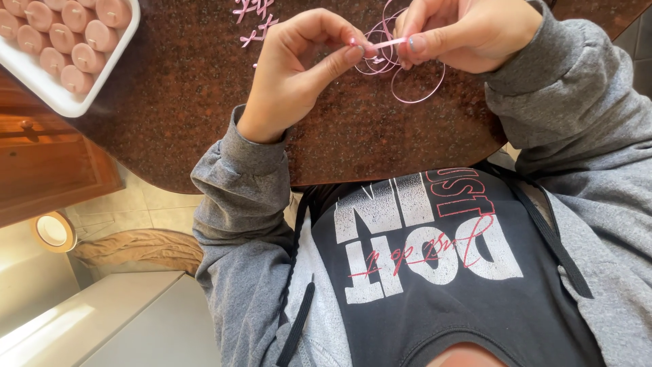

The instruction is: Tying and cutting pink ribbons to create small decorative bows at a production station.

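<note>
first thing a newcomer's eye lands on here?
Both hands at top centre: the left hand and right hand pinch a thin pink ribbon taut between their fingertips, its loose coils lying on the dark speckled countertop. Next, the white tray of round pink candles at top left, and small tied pink bows lying just left of the hands.

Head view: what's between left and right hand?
A short stretch of pink ribbon, pinched by the left hand and the right hand. Its loose loops lie on the brown countertop below. Seen in the head view.
</note>
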